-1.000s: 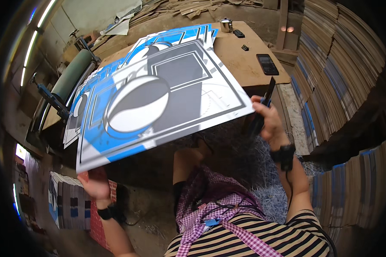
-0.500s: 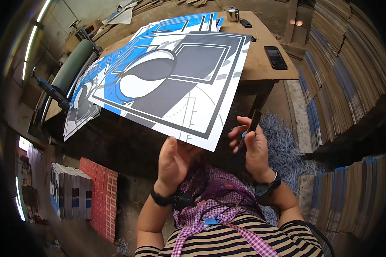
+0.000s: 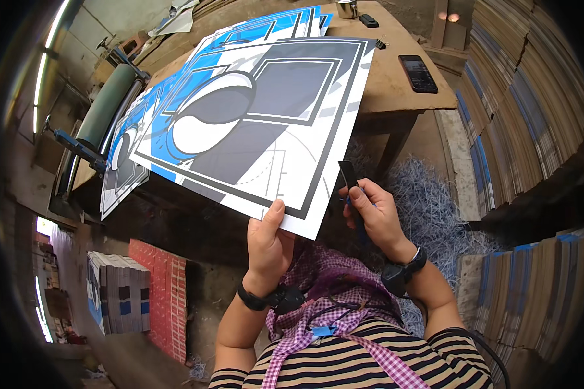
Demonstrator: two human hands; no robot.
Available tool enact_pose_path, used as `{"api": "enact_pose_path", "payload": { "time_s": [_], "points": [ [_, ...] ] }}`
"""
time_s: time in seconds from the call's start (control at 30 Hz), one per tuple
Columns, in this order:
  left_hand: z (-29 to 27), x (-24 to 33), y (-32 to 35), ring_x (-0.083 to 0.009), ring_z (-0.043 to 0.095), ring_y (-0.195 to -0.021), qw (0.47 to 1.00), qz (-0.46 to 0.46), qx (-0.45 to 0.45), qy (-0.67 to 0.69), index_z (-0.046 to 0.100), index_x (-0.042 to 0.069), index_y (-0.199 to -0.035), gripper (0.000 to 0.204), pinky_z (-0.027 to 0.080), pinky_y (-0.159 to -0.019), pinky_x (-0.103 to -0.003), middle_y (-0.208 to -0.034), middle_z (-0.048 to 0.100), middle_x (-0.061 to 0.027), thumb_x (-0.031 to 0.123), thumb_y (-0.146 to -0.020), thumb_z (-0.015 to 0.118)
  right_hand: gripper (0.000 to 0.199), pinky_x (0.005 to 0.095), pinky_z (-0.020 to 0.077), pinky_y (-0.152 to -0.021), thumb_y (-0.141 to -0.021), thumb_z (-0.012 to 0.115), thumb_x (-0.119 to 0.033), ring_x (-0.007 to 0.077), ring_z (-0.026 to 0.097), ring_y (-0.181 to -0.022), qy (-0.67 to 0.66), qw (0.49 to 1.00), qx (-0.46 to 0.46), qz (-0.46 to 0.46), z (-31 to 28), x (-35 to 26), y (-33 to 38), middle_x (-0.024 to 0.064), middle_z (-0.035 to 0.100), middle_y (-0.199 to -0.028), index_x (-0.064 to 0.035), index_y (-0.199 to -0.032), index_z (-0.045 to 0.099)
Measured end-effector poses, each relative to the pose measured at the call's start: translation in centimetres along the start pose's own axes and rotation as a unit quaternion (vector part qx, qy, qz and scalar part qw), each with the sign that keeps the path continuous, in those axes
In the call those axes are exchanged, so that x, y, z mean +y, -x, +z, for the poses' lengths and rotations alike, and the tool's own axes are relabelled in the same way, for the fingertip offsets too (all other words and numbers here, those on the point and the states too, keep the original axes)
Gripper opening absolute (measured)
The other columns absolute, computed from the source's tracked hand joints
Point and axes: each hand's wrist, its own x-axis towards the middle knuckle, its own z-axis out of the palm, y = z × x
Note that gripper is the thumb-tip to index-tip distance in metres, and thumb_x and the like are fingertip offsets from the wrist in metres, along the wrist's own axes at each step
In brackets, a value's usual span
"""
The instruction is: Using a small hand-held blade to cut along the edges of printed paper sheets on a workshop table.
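So the person was standing at the near edge of a wooden table (image 3: 396, 84), left hand (image 3: 269, 243) pinching the near corner of a big printed sheet (image 3: 253, 123), thumb on top, fingers hidden under it. The sheet was white with grey squares, a dark border and a white oval, and it hung out past the table's near edge over a stack of similar blue-and-white sheets (image 3: 175, 97) spread along the left side. The right hand (image 3: 373, 217) was curled tight around a thin dark tool (image 3: 348, 176), just beside the sheet's near edge; couldn't make out what kind of tool, most of it was buried in the fist. A black phone (image 3: 417, 72) lay near the table's right edge. Stacks of flat cardboard (image 3: 532, 110) lined the right wall, and bundles of printed cartons (image 3: 120, 292) sat on the floor lower left, too dim to read.
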Motion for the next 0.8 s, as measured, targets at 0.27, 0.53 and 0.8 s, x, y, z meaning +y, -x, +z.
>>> {"api": "enact_pose_path", "payload": {
  "time_s": [0.27, 0.53, 0.8],
  "points": [
    [0.0, -0.1, -0.1, -0.0222, 0.056, -0.105, 1.000, 0.013, -0.004, -0.014, 0.039, -0.007, -0.125, 0.041, 0.044, -0.092, -0.034, -0.116, 0.055, -0.0155, 0.018, -0.093, 0.043, 0.032, 0.0206, 0.0405, -0.050, -0.094, 0.051, -0.032, 0.0075, 0.051, -0.054, 0.014, 0.999, -0.019, 0.026, -0.3, -0.4, -0.4, 0.0022, 0.055, -0.066, -0.0012, -0.094, 0.059],
    [0.6, 0.0, -0.2, -0.0220, 0.056, -0.104, 1.000, 0.024, -0.005, -0.019, 0.040, -0.007, -0.125, 0.041, 0.045, -0.091, -0.035, -0.115, 0.055, -0.0156, 0.018, -0.093, 0.043, 0.029, 0.0194, 0.0393, -0.048, -0.093, 0.054, -0.029, 0.0061, 0.050, -0.053, 0.001, 0.997, -0.068, 0.040, -0.3, -0.2, 0.1, 0.0011, 0.055, -0.063, -0.0012, -0.091, 0.062],
    [0.3, 0.0, -0.2, -0.0215, 0.056, -0.104, 1.000, 0.010, -0.012, -0.016, 0.041, -0.007, -0.123, 0.039, 0.045, -0.091, -0.034, -0.113, 0.056, -0.0154, 0.017, -0.093, 0.043, 0.028, 0.0195, 0.0368, -0.047, -0.091, 0.057, -0.028, 0.0048, 0.047, -0.053, 0.009, 0.994, -0.103, 0.032, 0.5, 0.3, 1.9, -0.0007, 0.053, -0.061, -0.0001, -0.092, 0.062]
  ]
}}
